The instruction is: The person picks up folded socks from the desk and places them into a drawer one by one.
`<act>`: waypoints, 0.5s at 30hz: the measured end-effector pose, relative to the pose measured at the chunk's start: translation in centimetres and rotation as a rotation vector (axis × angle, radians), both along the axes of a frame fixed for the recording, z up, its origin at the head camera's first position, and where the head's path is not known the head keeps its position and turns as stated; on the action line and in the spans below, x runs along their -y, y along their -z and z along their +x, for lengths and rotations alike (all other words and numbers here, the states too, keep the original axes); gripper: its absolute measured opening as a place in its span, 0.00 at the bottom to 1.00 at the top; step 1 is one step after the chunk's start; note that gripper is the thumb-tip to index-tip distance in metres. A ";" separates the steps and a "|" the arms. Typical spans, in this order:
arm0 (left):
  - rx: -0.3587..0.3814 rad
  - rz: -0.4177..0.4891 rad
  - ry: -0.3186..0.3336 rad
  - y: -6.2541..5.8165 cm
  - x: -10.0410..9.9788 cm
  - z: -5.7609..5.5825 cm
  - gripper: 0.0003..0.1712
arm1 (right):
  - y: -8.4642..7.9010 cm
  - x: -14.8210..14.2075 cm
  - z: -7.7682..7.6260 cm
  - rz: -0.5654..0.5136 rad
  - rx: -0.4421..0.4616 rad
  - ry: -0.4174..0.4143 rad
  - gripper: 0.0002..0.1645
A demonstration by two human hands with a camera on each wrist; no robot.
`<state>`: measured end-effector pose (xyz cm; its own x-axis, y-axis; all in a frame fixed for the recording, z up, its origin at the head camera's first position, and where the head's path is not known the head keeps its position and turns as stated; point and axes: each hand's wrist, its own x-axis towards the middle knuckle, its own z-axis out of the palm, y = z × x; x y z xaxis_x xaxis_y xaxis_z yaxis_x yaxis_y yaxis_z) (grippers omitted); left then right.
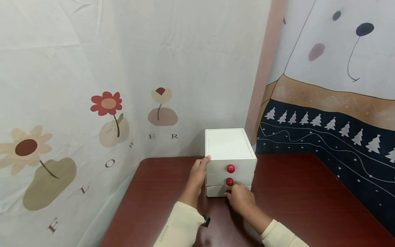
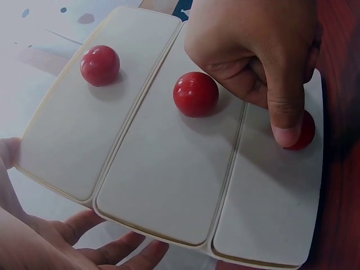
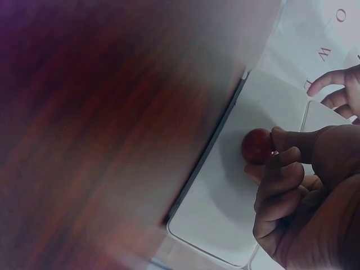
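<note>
A small white three-drawer box stands on the table, each drawer front with a round red knob. My left hand rests against its left side, thumb at the upper front edge and fingers stretched along the side wall. My right hand is at the bottom drawer, pinching its red knob between thumb and fingers. Above it are the middle knob and the top knob, both untouched. In the left wrist view, the drawer fronts look about level with each other.
The box stands near the back of a dark red-brown wooden table. A pale cloth with printed flowers hangs behind and to the left. To the right hangs a cloth with a bear face and trees. A small black object is at the left cuff.
</note>
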<state>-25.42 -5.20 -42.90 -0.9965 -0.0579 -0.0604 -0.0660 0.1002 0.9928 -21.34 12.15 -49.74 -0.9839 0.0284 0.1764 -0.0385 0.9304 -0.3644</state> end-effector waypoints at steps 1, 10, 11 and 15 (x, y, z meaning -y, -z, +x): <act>0.000 -0.004 0.000 -0.1 0.0 0.0 0.42 | 0.0 0.0 -0.1 0.005 -0.004 0.001 0.23; -0.006 -0.052 -0.010 -0.3 0.4 0.1 0.41 | 0.1 0.3 -0.3 0.010 0.002 0.011 0.21; -0.006 -0.057 -0.009 -0.4 0.4 0.1 0.42 | 0.1 0.3 -0.3 0.007 0.003 0.015 0.21; -0.008 -0.067 -0.010 -0.6 0.5 0.4 0.42 | 0.1 0.3 -0.4 0.007 0.001 0.015 0.20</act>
